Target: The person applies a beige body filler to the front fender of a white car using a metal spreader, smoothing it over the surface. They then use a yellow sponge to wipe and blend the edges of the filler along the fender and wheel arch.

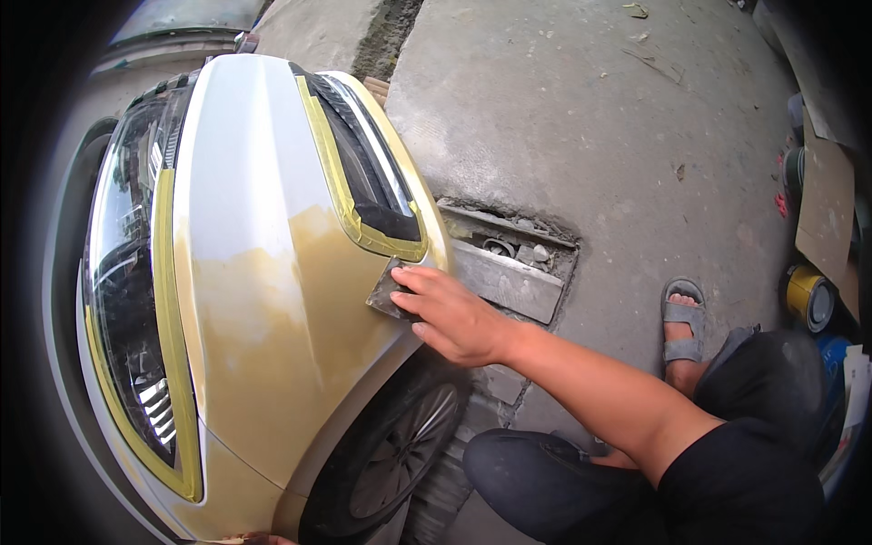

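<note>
My right hand [450, 313] presses a flat, dark grey sanding block [382, 289] against the car bumper [272, 354], between a lower lamp opening and the wheel arch. Its fingers bend over the block's edge. White and dull yellow-beige patches cover the bumper. Yellow masking tape [185, 363] borders the headlight [136, 272], and more frames the dark lamp opening [363, 163]. At the bottom edge, only a sliver of my left hand [263, 540] shows by the bodywork; its fingers are mostly cut off.
Below the bumper is the wheel [395, 454]. A broken floor channel [509, 272] with a slab and rubble lies beside the car. My sandalled foot [683, 322] rests on the concrete floor [590, 118]. Cardboard [827, 200] and a yellow can [808, 295] stand at the right.
</note>
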